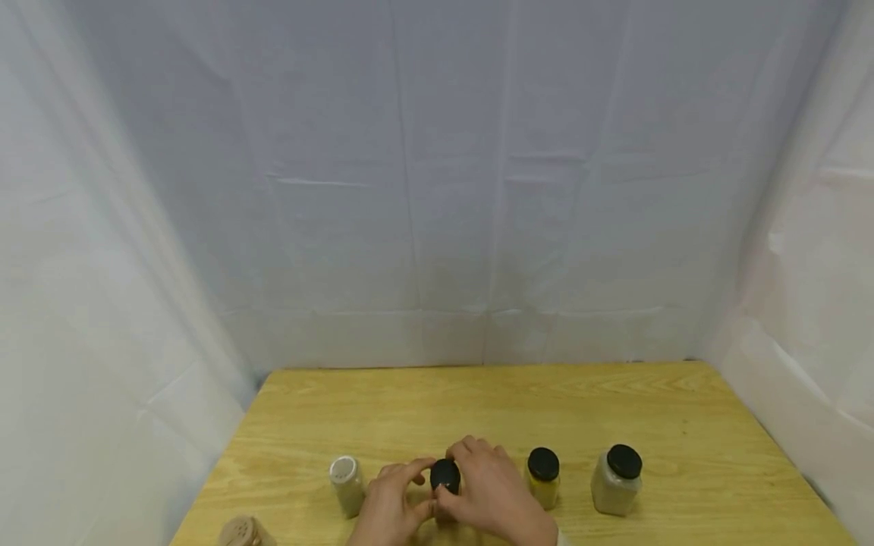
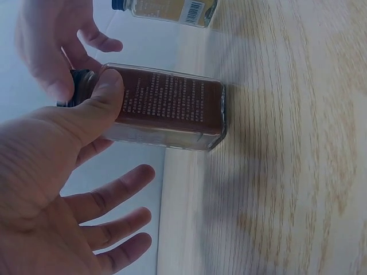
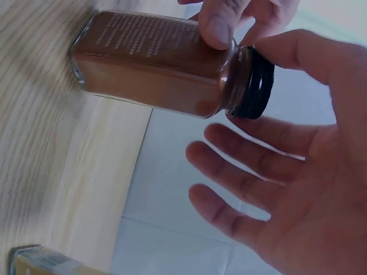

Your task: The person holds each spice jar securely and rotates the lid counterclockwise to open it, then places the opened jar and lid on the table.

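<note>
A square glass spice jar [image 3: 155, 74] of reddish-brown powder, with fine white print on its side, stands upright on the table between my hands. My left hand [image 1: 392, 500] holds it just below the neck between thumb and index finger, its other fingers spread away from the glass. At the top, my right hand [image 1: 493, 485] pinches the black screw cap [image 3: 259, 83] between thumb and index finger, the remaining fingers extended. The cap sits on the jar's neck. From the head view, the hands hide most of the jar's body.
Right of my hands stand a black-capped jar of yellow powder [image 1: 543, 485] and a black-capped jar of pale contents [image 1: 614, 485]. To the left are a jar with a pale perforated top [image 1: 348, 489] and a tan perforated top [image 1: 240, 531] at the frame's edge. White sheeting [image 1: 451, 227] surrounds the wooden table [image 1: 478, 394].
</note>
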The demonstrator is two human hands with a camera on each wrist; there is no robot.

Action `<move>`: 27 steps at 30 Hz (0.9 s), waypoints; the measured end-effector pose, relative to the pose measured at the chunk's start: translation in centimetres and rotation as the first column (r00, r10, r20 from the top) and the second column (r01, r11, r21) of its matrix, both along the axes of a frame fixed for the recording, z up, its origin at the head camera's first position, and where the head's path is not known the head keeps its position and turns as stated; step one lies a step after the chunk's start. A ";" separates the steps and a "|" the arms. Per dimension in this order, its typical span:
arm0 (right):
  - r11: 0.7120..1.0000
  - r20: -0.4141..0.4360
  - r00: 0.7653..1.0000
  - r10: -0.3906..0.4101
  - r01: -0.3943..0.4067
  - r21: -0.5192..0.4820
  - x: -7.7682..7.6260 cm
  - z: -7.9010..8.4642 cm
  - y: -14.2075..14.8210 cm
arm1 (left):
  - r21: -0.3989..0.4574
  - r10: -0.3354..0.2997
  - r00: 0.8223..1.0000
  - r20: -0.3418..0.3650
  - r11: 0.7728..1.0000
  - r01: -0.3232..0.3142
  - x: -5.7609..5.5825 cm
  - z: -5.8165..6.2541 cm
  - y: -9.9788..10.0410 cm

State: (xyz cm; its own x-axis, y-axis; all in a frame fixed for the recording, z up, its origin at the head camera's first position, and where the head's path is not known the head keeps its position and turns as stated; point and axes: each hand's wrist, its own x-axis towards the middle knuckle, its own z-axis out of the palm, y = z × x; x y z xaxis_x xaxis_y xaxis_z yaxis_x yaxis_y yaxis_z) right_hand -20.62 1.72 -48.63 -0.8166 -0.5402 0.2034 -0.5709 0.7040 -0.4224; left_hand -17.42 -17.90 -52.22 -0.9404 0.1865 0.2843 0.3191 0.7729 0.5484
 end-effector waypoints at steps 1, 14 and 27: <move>1.000 0.013 1.000 0.009 -0.009 0.002 0.0 0.0 0.0 | 0.000 0.000 1.000 0.003 1.000 0.000 0.0 0.0 0.0; 0.996 -0.067 0.996 -0.054 0.059 0.062 -0.1 -0.1 -0.2 | 0.014 -0.005 0.999 0.051 1.000 0.004 0.1 0.3 0.0; 0.993 -0.089 0.992 -0.088 0.094 0.074 0.0 -0.1 -0.3 | 0.005 -0.002 0.999 0.036 1.000 0.002 0.0 0.1 -0.1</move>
